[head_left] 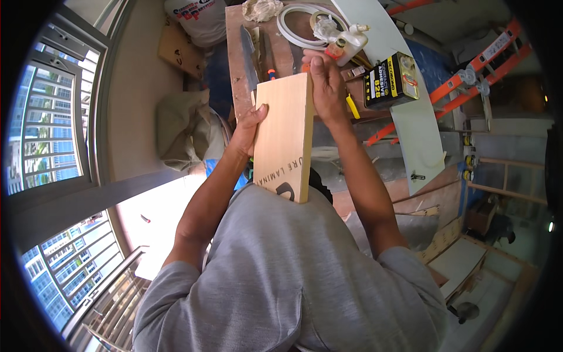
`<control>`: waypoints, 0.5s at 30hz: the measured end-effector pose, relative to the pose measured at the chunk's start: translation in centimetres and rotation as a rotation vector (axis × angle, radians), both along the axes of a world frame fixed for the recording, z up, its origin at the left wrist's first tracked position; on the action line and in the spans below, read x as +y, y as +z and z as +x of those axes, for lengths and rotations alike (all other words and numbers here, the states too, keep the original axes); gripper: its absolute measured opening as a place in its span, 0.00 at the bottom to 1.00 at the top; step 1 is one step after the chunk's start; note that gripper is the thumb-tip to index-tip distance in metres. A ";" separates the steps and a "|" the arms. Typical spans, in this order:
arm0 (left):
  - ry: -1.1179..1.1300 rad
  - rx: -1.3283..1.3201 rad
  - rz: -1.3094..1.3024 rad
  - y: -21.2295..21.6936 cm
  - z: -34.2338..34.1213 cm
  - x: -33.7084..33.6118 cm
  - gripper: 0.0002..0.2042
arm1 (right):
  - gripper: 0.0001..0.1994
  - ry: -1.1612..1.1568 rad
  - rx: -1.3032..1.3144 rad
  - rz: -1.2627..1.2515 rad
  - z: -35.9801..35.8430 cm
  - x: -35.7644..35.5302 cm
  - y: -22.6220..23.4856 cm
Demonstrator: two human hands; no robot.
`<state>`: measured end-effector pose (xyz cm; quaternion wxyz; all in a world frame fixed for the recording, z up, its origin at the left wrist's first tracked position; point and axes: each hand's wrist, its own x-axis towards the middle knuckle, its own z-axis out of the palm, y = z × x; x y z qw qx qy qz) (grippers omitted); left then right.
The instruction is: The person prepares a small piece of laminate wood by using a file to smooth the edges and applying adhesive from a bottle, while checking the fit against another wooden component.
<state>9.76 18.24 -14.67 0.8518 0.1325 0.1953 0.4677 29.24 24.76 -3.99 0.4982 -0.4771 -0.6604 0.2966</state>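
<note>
A pale wooden board (pixel 281 123) with dark printed lettering near its lower end stands lengthwise in front of my chest, its narrow right edge showing. My left hand (pixel 251 128) grips the board's left side, the thumb on the face and the fingers hidden behind. At the upper right corner, my right hand (pixel 328 85) lies along the narrow edge with its thumb raised and fingers stretched out past the top. It seems to touch the edge rather than wrap around it.
Beyond the board, a brown worktable (pixel 237 70) holds a handsaw (pixel 249 56), a white tape roll (pixel 284 29), a plastic bottle (pixel 353 42) and a black-and-yellow adhesive can (pixel 390 82). An orange ladder (pixel 469 73) leans at right. Barred windows (pixel 53 123) line the left.
</note>
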 end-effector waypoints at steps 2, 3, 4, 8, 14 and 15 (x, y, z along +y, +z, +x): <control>-0.023 -0.019 0.015 -0.3 -0.4 0.0 0.31 | 0.20 0.025 -0.214 0.199 -0.1 -0.8 0.2; -0.020 -0.017 0.002 -0.3 -0.4 -0.2 0.31 | 0.20 0.046 -0.266 0.216 0.0 -1.0 0.4; -0.018 -0.015 -0.010 -0.2 -0.5 -0.4 0.31 | 0.21 0.067 -0.319 0.232 0.1 -1.1 0.8; -0.018 -0.086 -0.035 0.3 -0.8 -0.6 0.29 | 0.26 0.133 -0.575 0.215 0.6 -3.6 2.4; 0.030 -0.026 0.012 0.5 -0.5 -0.5 0.28 | 0.44 0.347 -0.399 -0.018 2.0 -8.2 1.0; 0.032 -0.015 0.017 0.3 -0.5 -0.4 0.27 | 0.46 0.378 -0.372 -0.057 2.5 -9.7 1.2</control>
